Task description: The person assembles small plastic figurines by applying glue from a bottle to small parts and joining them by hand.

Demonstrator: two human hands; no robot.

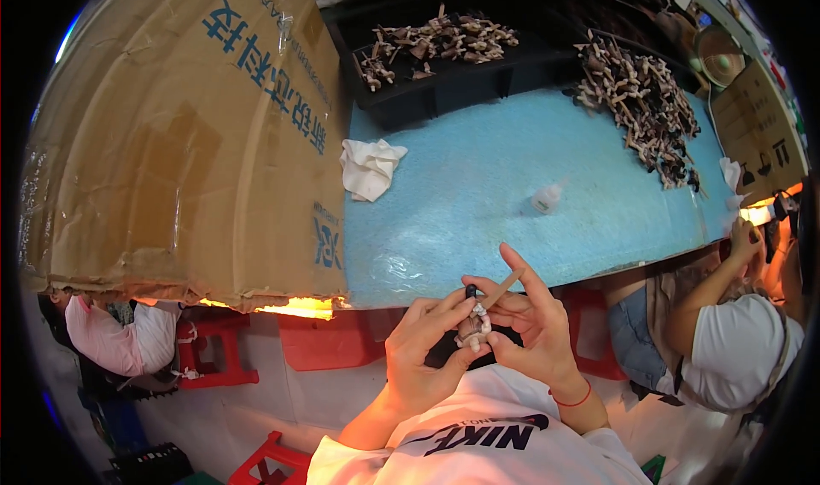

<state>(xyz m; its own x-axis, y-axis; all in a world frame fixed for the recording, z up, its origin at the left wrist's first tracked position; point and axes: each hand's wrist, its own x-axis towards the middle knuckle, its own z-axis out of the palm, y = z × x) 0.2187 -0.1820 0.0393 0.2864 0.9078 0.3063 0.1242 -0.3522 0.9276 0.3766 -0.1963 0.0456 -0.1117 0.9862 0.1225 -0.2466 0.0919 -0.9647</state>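
Note:
Just beyond my chest, both hands meet around a small figurine (472,330) with a dark head and a white and pale brown body. Thumb and fingers of my left hand (427,348) grip it from the left. My right hand (540,324) pinches its right side with the thumb, while the index finger points up and away. A flat tan stick (502,289) slants up from the figurine across the right fingers; whether it is joined to the figurine I cannot tell. A small white bottle (547,198) stands on the blue table cover (461,178) beyond my hands.
A big cardboard box (188,160) fills the left. Crumpled white tissue (370,169) lies beside it. A black tray (410,105) with several figurines stands at the back; a figurine pile (641,101) lies at right. Another person (726,348) sits at right, one (128,335) at left.

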